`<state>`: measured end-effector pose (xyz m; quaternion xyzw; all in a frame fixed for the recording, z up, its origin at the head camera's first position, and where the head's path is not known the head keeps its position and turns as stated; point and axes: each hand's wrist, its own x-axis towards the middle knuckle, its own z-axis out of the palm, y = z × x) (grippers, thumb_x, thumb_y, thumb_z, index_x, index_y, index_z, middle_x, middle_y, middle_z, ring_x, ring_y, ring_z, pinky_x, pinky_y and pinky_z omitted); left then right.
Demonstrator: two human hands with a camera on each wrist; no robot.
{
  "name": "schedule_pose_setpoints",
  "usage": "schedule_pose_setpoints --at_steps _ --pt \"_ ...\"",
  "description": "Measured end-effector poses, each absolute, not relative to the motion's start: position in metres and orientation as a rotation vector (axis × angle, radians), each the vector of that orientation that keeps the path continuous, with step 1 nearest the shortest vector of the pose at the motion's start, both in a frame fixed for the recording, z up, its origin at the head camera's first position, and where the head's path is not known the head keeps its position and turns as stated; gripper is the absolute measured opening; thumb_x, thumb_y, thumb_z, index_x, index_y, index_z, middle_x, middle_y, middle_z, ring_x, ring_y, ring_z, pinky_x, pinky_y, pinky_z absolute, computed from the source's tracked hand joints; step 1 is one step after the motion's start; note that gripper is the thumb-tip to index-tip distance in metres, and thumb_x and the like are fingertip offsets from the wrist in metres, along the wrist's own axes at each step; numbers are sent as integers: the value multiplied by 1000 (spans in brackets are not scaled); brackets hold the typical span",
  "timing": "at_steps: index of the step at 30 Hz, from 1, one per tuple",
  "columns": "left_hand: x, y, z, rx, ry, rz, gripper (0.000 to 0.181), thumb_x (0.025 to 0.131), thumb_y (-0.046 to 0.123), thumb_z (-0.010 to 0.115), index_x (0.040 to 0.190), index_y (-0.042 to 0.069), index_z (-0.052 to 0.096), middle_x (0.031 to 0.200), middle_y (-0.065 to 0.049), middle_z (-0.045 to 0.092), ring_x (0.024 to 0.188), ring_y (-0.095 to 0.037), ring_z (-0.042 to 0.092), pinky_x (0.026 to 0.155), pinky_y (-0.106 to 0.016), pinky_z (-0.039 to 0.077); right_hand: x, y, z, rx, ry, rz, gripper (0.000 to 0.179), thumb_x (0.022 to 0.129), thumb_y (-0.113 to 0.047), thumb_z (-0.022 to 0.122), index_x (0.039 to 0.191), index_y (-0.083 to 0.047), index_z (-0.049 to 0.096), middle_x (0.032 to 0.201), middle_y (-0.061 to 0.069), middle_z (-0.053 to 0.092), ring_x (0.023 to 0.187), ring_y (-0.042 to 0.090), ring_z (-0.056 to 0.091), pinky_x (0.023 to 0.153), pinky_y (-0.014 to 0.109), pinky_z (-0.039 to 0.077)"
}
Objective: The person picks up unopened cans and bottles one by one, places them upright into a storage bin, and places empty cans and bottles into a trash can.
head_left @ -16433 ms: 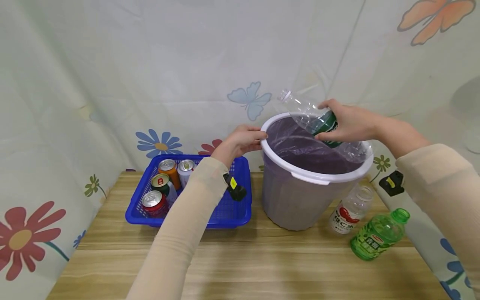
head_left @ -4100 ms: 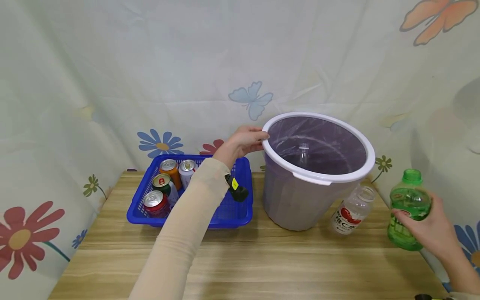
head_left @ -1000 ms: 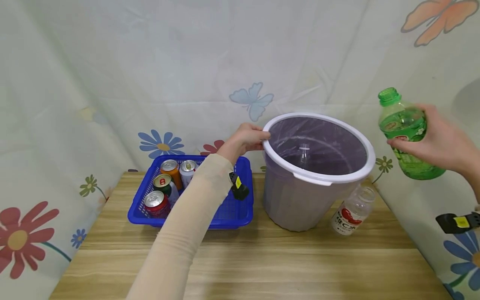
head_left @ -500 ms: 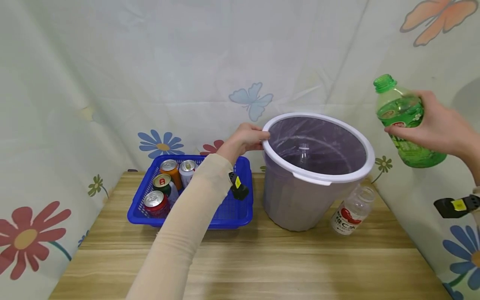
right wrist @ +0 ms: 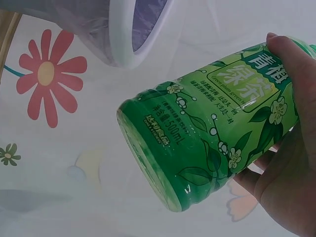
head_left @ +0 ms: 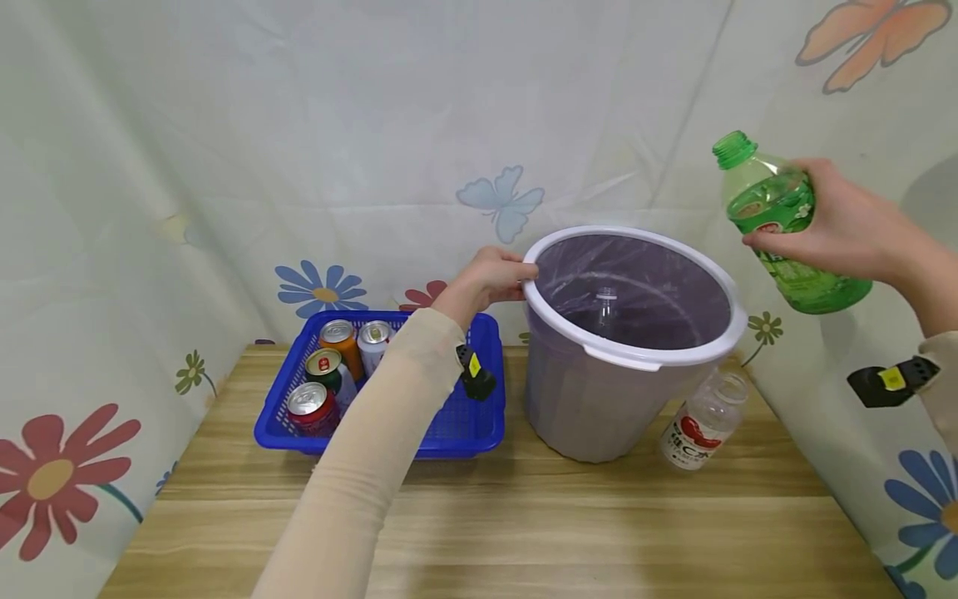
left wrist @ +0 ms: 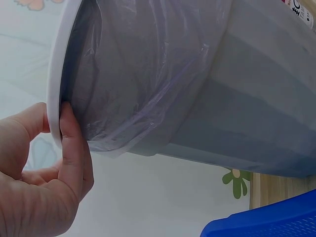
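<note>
My right hand (head_left: pixel 846 225) grips a green plastic tea bottle (head_left: pixel 778 208) without a cap. It is tilted in the air to the right of the trash can (head_left: pixel 599 399), higher than the rim, with its mouth toward the upper left. The right wrist view shows the bottle's label (right wrist: pixel 212 113) and base, fingers wrapped round it. My left hand (head_left: pixel 490 281) pinches the white rim (left wrist: pixel 58 64) of the can at its left side, thumb on one side and fingers on the other. Inside the lined can, a clear bottle (head_left: pixel 607 312) stands with its neck showing.
A blue basket (head_left: pixel 456 445) with several drink cans (head_left: pixel 310 403) sits left of the trash can, partly behind my left forearm. A clear bottle with a red and white label (head_left: pixel 699 428) stands on the wooden table (head_left: pixel 524 532) at the can's right. A patterned curtain (head_left: pixel 359 150) hangs behind.
The green bottle, earlier standing at the table's right, has been lifted and carried up and left toward the can. A clear bottle held earlier is now inside the can. My left hand stays on the rim.
</note>
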<state>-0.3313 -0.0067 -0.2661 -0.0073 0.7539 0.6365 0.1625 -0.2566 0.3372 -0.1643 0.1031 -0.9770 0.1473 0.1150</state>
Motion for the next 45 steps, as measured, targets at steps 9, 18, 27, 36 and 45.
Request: schedule_pose_setpoints --at_steps 9,18,27,36,45 --pt "-331 -7 -266 -20 2122 1834 35 85 8 63 118 -1 57 103 -13 59 76 -18 63 77 -31 55 -262 324 -155 285 -2902 410 99 80 -41 67 145 -3 5 114 33 43 92 47 48 59 49 41" --pt "-333 -7 -267 -15 2127 1840 35 85 9 63 118 -1 57 103 -14 59 77 -18 64 80 -33 55 -267 311 -147 300 -2922 375 98 80 -44 66 146 -6 5 109 30 46 87 43 50 55 35 37" --pt "-333 -6 -266 -13 2125 1832 35 85 9 63 118 -1 57 105 -14 59 78 -19 64 78 -32 55 -270 298 -146 313 -2939 321 95 80 -47 64 145 -4 9 107 31 47 85 42 49 55 34 36" --pt "-334 -5 -266 -9 2129 1833 36 85 9 63 118 -1 57 103 -13 59 77 -18 64 70 -29 56 -275 288 -146 355 -2943 310 93 81 -47 63 144 -4 11 108 31 48 88 42 50 59 37 38" --pt "-334 -6 -267 -18 2114 1840 38 85 9 63 121 -1 56 105 -15 59 76 -19 64 84 -36 53 -278 270 -149 445 -2934 288 88 81 -46 63 142 -2 16 108 28 51 89 40 53 64 42 42"
